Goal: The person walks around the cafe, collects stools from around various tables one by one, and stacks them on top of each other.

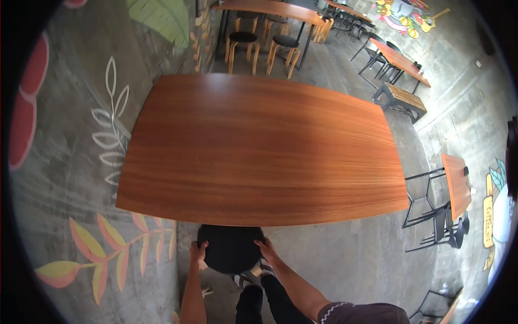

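Note:
A stool with a round black seat (231, 251) stands at the near edge of the wooden table (259, 151), its far rim partly hidden under the tabletop. My left hand (198, 254) grips the left side of the seat, thumb on top and fingers down over the rim. On the opposite side, my right hand (265, 250) holds the seat's edge in the same way. Pale wood of the stool's legs shows just below each hand. My shoes (244, 279) are on the floor close behind the stool.
Painted leaves cover the concrete wall (70, 178) at left. Two black-topped stools (243, 38) stand by another table (270, 7) beyond. A wooden bench (402, 100), a table (457, 186) and black chairs (445, 227) are at right. Grey floor (345, 264) lies to my right.

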The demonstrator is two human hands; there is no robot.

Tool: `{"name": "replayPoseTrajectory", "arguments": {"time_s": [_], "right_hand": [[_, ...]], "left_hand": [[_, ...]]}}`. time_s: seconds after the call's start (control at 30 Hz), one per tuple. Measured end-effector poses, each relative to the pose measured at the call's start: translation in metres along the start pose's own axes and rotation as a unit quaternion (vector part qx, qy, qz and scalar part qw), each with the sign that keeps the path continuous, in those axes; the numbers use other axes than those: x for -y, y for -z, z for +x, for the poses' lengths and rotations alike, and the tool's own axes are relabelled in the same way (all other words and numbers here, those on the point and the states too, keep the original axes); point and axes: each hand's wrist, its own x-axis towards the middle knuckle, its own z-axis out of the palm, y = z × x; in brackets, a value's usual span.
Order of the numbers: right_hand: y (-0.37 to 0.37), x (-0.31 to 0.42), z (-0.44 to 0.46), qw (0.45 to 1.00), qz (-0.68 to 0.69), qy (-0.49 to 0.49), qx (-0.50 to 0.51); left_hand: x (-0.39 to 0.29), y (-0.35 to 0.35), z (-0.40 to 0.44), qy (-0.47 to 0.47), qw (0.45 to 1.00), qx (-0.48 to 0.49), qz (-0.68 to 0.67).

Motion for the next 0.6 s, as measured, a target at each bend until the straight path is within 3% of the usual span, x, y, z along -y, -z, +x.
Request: {"name": "replayPoseTrajectory", "arguments": {"time_s": [0.17, 0.23, 0.3, 0.37, 0.43, 0.5, 0.57, 0.6], "right_hand": [[0.072, 0.025, -0.095, 0.993, -0.084, 0.064, -0.049], [0.111, 0.004, -0.123, 0.985, -0.113, 0.095, -0.094], [0.148, 0.021, -0.178, 0.973, -0.181, 0.03, -0.142], [0.179, 0.048, -0.248, 0.975, -0.15, 0.015, -0.161], [0.214, 0.038, -0.288, 0.973, -0.083, 0.071, -0.202], [0.249, 0.034, -0.339, 0.964, -0.018, 0.114, -0.238], [0.285, 0.051, -0.401, 0.958, -0.048, 0.054, -0.278], [0.306, 0.052, -0.425, 0.956, -0.045, 0.058, -0.283]], "left_hand": [[-0.053, 0.032, -0.113, -0.089, 0.995, 0.038, 0.021], [-0.084, 0.044, -0.162, -0.1, 0.992, 0.072, 0.036], [-0.103, 0.046, -0.198, -0.12, 0.984, 0.11, 0.078], [-0.123, 0.036, -0.233, -0.158, 0.975, 0.124, 0.097], [-0.151, 0.03, -0.29, -0.235, 0.953, 0.19, -0.029], [-0.126, -0.016, -0.289, -0.254, 0.947, 0.195, 0.007], [-0.147, -0.037, -0.325, -0.271, 0.942, 0.195, 0.044], [-0.192, -0.032, -0.365, -0.26, 0.928, 0.259, 0.06]]}}
